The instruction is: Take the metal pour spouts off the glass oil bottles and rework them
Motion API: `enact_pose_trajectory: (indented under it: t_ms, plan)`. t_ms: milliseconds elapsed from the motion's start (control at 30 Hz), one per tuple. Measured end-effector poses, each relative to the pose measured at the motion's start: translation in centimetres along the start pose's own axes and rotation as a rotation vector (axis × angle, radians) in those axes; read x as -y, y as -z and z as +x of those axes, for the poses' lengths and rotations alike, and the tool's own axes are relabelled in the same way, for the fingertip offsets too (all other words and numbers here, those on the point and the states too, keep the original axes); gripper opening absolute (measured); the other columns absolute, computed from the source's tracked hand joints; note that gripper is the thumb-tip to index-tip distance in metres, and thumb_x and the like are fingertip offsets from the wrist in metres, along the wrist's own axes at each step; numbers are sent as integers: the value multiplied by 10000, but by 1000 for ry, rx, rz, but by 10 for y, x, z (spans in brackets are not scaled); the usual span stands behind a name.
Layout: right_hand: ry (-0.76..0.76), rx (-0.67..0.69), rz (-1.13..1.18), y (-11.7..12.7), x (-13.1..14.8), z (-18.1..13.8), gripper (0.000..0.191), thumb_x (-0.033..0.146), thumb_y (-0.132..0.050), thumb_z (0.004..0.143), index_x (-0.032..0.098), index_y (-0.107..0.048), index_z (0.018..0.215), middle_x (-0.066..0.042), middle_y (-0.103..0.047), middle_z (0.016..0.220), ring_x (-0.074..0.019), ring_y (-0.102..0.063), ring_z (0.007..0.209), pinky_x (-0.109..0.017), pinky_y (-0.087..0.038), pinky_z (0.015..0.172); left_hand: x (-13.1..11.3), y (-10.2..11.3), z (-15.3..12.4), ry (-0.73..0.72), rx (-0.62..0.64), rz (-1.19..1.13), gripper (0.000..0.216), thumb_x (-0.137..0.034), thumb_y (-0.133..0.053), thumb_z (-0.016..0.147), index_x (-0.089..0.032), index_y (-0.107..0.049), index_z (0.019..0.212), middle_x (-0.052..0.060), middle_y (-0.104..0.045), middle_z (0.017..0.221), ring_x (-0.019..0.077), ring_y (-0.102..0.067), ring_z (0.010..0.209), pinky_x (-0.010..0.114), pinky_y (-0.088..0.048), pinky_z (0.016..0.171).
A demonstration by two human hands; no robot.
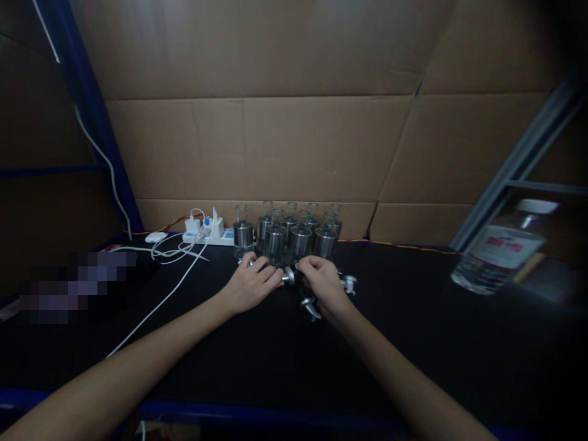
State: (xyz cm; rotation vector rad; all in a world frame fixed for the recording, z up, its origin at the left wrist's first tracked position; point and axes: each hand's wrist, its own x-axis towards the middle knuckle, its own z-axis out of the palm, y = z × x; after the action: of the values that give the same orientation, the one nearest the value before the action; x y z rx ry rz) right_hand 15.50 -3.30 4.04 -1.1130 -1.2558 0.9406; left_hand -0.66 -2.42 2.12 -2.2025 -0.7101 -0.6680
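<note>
My left hand (pixel 252 285) is closed, its fingers curled round a silver metal fitting (pixel 288 275) whose round end points toward my right hand. Thumb and fingers of my right hand (pixel 324 283) are pinched together just right of that end; whatever is between them is too small and dark to make out. Below the right hand lies a shiny metal piece (pixel 310 308), and another metal piece (pixel 349 284) lies to its right. Just behind both hands stand several glass bottles with brushed steel sleeves (pixel 275 239), upright in a tight group with clear necks.
Left of the bottles is a white power strip (pixel 226 237) with plugged-in chargers and tangled white cables (pixel 177 278). A large clear plastic bottle (pixel 498 251) with a white cap stands at the right. Cardboard (pixel 257 147) forms the back wall behind the black table surface (pixel 275 361).
</note>
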Motion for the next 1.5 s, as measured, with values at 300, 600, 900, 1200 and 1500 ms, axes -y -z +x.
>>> enact_pose_trajectory:
  t_ms: [300, 600, 900, 1200, 1500]
  plan:
    - [108, -263, 147, 43, 6, 20, 157, 251, -534, 619, 172, -434, 526, 93, -290, 405, -39, -239, 352, -185, -193, 351, 7, 1, -9, 98, 22, -21, 167, -258, -401, 828, -167, -525, 893, 29, -602, 779, 185, -496, 809, 370, -296, 731]
    - [470, -232, -431, 43, -2, 23, 135, 298, -497, 683, 180, -475, 621, -37, -501, 766, -135, -469, 667, -257, -383, 614, 14, -2, -10, 371, -18, -239, 186, -244, -388, 828, -159, -548, 868, 35, -614, 797, 168, -501, 768, 343, -298, 733]
    - [476, 79, -824, 44, 0, 22, 87, 232, -494, 686, 179, -489, 617, -17, -514, 695, -120, -472, 613, -243, -370, 593, 18, -6, -13, 497, -49, -298, 203, -258, -397, 828, -168, -542, 936, 41, -603, 882, 168, -512, 818, 321, -302, 744]
    - [428, 269, -1075, 44, -5, 24, 131, 201, -481, 711, 167, -547, 604, -26, -517, 675, -118, -488, 604, -234, -362, 573, 20, -12, -14, 614, -47, -359, 241, -248, -405, 827, -193, -499, 1042, 35, -559, 929, 168, -487, 897, 315, -312, 769]
    - [429, 356, -1156, 44, -17, 24, 205, 243, -465, 743, 172, -563, 577, -41, -549, 727, -140, -525, 690, -263, -360, 642, 33, -24, -20, 807, -196, -477, 273, -251, -379, 829, -188, -476, 1077, 62, -568, 963, 191, -511, 916, 342, -362, 779]
